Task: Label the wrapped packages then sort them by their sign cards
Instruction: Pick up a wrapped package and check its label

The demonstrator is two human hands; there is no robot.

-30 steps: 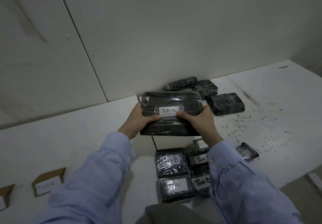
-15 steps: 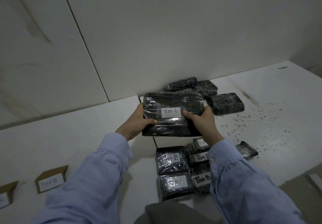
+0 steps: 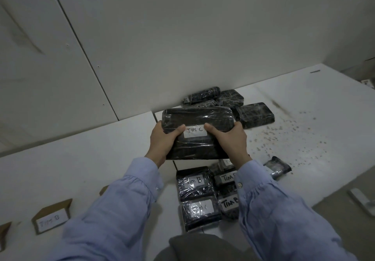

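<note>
A black rectangular film-wrapped package [image 3: 197,133] with a white "TIM C" label [image 3: 195,131] is held above the white table [image 3: 91,159]; the left hand [image 3: 164,142] and right hand [image 3: 229,141] clamp its ends, thumbs flanking the label; labelled packages [image 3: 197,197] lie nearer.

The held package [image 3: 197,118] has a white label [image 3: 195,131] reading "TIM C". By the surface's [image 3: 81,169] near edge, the back-left package [image 3: 193,181] reads "Tim B". The back-right package [image 3: 224,178] reads "TIM", rest hidden. The front-right package [image 3: 228,204] reads "TIM B", and the front-left package [image 3: 199,208] faintly "TIM C". The sign card [image 3: 51,218] further left reads "TIM B".
</note>
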